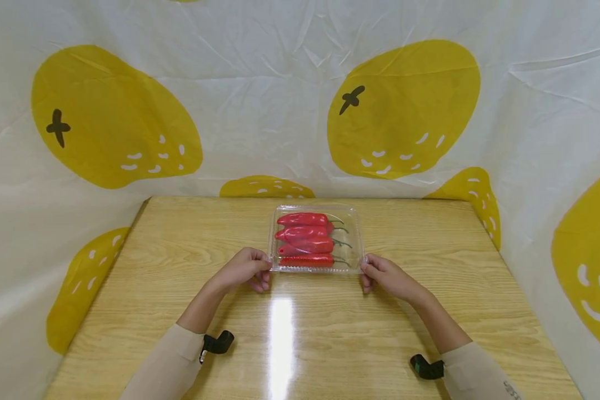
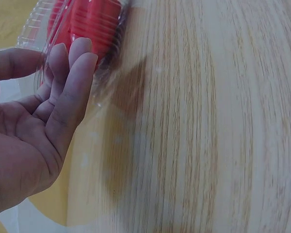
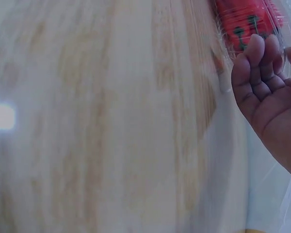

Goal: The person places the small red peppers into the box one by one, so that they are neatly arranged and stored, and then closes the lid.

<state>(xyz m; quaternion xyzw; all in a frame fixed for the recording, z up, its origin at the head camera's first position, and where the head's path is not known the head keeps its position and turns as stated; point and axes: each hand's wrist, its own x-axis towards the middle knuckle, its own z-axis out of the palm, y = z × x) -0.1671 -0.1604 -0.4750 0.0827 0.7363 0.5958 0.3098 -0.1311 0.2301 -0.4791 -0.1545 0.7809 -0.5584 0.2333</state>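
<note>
A clear plastic box [image 1: 357, 239] with a ribbed edge is near the far middle of the wooden table [image 1: 205, 344]. Inside it, several red peppers [image 1: 305, 233] lie side by side, their green stems pointing right. My left hand [image 1: 247, 269] pinches the box's near left corner between thumb and fingers. At the near right corner, my right hand [image 1: 385, 273] grips the edge the same way. Up close in the left wrist view, the left hand [image 2: 43, 116] has its remaining fingers curled loosely below the rim. The right wrist view shows green stems beside the right hand [image 3: 276, 97].
A white cloth [image 1: 260, 122] printed with large yellow fruit hangs behind the table and along both sides. Each sleeve carries a black wrist device, one on the left [image 1: 219, 342] and one on the right [image 1: 426, 368]. A bright light reflection crosses the tabletop.
</note>
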